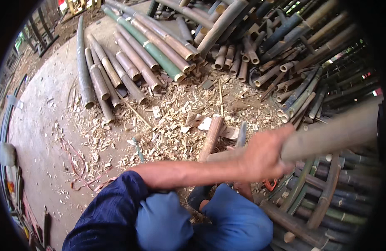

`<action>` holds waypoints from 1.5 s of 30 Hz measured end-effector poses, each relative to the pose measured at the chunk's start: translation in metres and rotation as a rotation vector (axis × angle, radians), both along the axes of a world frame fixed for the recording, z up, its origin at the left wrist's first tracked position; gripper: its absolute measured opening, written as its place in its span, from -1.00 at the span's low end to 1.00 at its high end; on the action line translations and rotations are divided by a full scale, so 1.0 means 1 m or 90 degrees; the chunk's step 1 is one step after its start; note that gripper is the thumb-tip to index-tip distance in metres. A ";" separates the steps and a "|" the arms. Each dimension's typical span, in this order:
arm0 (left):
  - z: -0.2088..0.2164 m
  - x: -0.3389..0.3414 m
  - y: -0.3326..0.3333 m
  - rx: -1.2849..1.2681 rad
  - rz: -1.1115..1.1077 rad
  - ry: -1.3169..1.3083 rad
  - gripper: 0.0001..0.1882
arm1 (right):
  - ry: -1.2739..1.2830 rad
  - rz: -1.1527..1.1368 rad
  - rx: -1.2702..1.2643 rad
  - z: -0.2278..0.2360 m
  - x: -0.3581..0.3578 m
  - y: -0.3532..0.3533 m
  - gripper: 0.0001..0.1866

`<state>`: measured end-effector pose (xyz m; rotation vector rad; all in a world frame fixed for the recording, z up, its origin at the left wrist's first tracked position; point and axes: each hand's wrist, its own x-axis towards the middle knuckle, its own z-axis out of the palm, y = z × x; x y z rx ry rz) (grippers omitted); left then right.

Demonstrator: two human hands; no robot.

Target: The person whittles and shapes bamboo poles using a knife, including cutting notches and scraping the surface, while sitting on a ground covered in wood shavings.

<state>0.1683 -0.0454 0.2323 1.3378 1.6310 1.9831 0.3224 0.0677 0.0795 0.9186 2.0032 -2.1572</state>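
Observation:
My left arm, in a dark blue sleeve, reaches across to the right. My left hand is closed around a thick bamboo pole, blurred by motion. The pole runs out toward the right edge, and a shorter stretch of it shows left of my hand. Just beyond the hand a narrow grey blade-like piece stands up; what holds it is hidden. Beside it leans a short brown bamboo piece, next to a pale wood block. Skin showing under my left forearm may belong to my right hand, whose fingers are hidden.
Cut bamboo poles, one a green pole, lie in a row at the far left. Wood chips cover the ground. Stacked bamboo rises at the far right, with more bamboo at near right. An orange-red looped object lies by my knee.

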 end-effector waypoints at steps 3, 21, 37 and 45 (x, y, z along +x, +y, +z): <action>-0.017 0.025 0.001 0.113 -0.006 0.012 -0.44 | 0.034 0.068 0.034 -0.019 -0.016 -0.001 -0.32; -0.074 0.031 0.001 0.107 0.021 0.213 -0.51 | 0.015 0.039 0.218 -0.016 -0.073 -0.003 -0.31; -0.074 0.037 0.005 0.131 0.086 0.216 -0.66 | -0.023 0.128 0.499 0.033 -0.040 0.039 -0.42; -0.074 0.036 0.006 0.133 0.075 0.208 -0.67 | -0.037 0.195 0.636 0.049 -0.034 0.052 -0.46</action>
